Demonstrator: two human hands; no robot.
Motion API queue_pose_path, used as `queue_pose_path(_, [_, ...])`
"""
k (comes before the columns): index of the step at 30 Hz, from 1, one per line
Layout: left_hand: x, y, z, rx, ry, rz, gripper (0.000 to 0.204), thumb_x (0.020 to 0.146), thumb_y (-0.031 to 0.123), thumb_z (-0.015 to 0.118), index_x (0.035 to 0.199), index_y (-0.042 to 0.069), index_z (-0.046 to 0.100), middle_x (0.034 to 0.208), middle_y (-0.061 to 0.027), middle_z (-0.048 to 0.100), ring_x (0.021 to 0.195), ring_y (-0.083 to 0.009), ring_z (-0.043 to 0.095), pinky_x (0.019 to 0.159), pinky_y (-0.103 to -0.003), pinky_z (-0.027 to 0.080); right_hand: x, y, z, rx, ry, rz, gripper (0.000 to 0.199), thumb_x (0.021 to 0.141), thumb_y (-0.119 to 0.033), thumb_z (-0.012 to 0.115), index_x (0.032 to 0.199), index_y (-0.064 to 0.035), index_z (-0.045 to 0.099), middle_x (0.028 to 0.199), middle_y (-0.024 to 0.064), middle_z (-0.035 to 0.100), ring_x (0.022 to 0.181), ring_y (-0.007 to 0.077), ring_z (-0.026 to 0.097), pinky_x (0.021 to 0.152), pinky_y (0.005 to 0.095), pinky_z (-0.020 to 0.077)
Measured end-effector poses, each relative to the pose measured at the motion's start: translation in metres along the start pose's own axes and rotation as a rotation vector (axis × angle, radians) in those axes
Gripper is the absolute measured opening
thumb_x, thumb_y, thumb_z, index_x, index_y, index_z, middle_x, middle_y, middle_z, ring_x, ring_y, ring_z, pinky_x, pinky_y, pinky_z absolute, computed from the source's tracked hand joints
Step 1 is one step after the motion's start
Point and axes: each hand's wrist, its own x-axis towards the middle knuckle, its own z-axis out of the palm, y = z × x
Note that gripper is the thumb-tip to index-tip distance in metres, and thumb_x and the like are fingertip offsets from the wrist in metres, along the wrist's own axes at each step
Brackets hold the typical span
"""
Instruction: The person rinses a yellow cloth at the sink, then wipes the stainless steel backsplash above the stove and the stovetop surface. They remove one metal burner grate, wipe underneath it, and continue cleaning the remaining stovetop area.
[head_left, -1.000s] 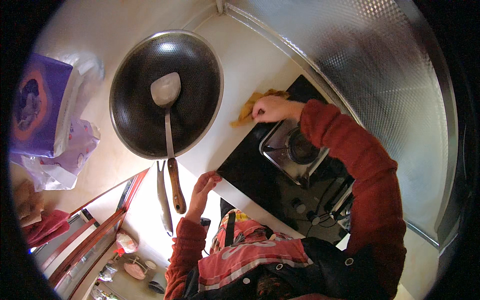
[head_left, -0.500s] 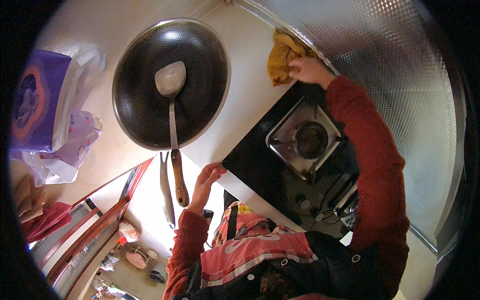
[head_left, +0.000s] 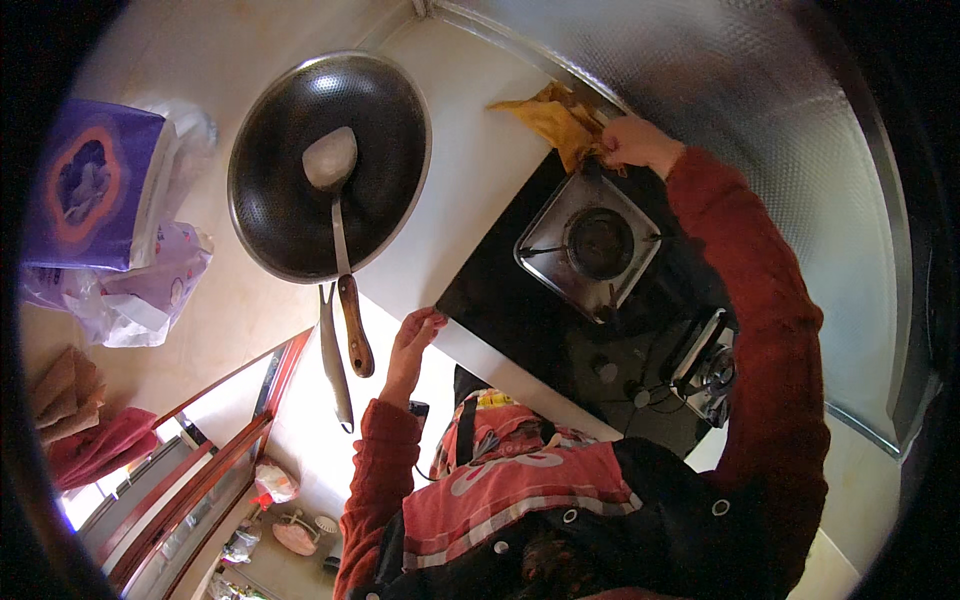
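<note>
My right hand [head_left: 640,145] is closed on a mustard-yellow cloth [head_left: 553,118] at the far corner of the black glass gas stove [head_left: 520,290]. The cloth trails leftward from my fingers over the white counter and the stove's edge. My left hand [head_left: 411,345] rests at the stove's near-left corner, its fingers bent over the edge, perhaps gripping it. Between the two hands sits a burner with a square metal tray [head_left: 590,248]. To the left, a dark wok [head_left: 280,190] lies on the counter. A metal spatula [head_left: 342,235] with a wooden handle rests inside it.
A textured foil splash guard [head_left: 760,110] curves behind and right of the stove. A second burner [head_left: 710,372] sits at the stove's right side. Far left are a purple tissue pack [head_left: 100,180], plastic bags [head_left: 160,285] and a dark red cloth [head_left: 100,450]. The wok handle juts over the counter edge.
My right hand has moved slightly to the right with the cloth, which now stretches out to the left. My left hand stays at the stove's corner. The whole view has shifted a little.
</note>
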Motion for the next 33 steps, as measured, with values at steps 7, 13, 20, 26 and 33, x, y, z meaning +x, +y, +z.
queue_pose_path(7, [-0.004, 0.001, 0.007, 0.053, 0.031, -0.010, 0.035, 0.095, 0.025, 0.048, 0.121, 0.001, 0.048, 0.111, -0.0074, 0.058, 0.106, -0.0152, 0.053, 0.093, -0.029, 0.038, 0.015, 0.026, 0.019, 0.587, 0.039, -0.189, 0.059, 0.087, -0.051, 0.045, 0.130, -0.0100, 0.049, 0.136, 0.0149, 0.043, 0.125, 0.0279, 0.040, 0.102, 0.0391, 0.0327])
queue_pose_path(13, [-0.014, -0.004, 0.009, 0.059, 0.009, -0.039, 0.036, 0.094, 0.027, 0.051, 0.121, 0.003, 0.048, 0.112, -0.0059, 0.059, 0.105, -0.0148, 0.054, 0.091, -0.027, 0.038, -0.039, 0.040, 0.056, 0.725, -0.291, 0.213, 0.090, 0.080, -0.078, 0.016, 0.145, -0.0166, 0.024, 0.148, 0.0133, 0.025, 0.137, 0.0289, 0.021, 0.111, 0.0436, 0.0139])
queue_pose_path(20, [-0.018, -0.009, 0.014, 0.083, -0.035, -0.025, 0.035, 0.095, 0.027, 0.050, 0.121, 0.004, 0.049, 0.113, -0.0058, 0.059, 0.106, -0.0139, 0.053, 0.091, -0.027, 0.039, -0.207, 0.039, 0.073, 0.770, -0.397, 0.399, 0.079, 0.087, -0.069, 0.019, 0.144, -0.0140, 0.027, 0.150, 0.0135, 0.016, 0.139, 0.0286, 0.016, 0.112, 0.0431, 0.0123])
queue_pose_path(26, [-0.021, -0.013, 0.021, 0.154, -0.053, -0.044, 0.034, 0.094, 0.026, 0.051, 0.121, 0.004, 0.049, 0.113, -0.0069, 0.059, 0.105, -0.0157, 0.054, 0.091, -0.029, 0.040, -0.224, 0.041, 0.092, 0.446, -0.100, 0.423, 0.054, 0.088, -0.023, 0.059, 0.137, -0.0122, 0.039, 0.140, 0.0155, 0.037, 0.125, 0.0298, 0.039, 0.103, 0.0421, 0.0329])
queue_pose_path(33, [0.002, -0.009, 0.071, 0.297, -0.018, 0.240, 0.031, 0.090, 0.020, 0.058, 0.114, 0.001, 0.054, 0.104, -0.0085, 0.062, 0.091, -0.0147, 0.061, 0.076, -0.027, 0.048, -0.236, -0.024, 0.186, 0.166, 0.165, 0.410, 0.062, 0.074, -0.012, 0.068, 0.131, -0.0054, 0.042, 0.131, 0.0180, 0.035, 0.119, 0.0377, 0.040, 0.095, 0.0420, 0.0400])
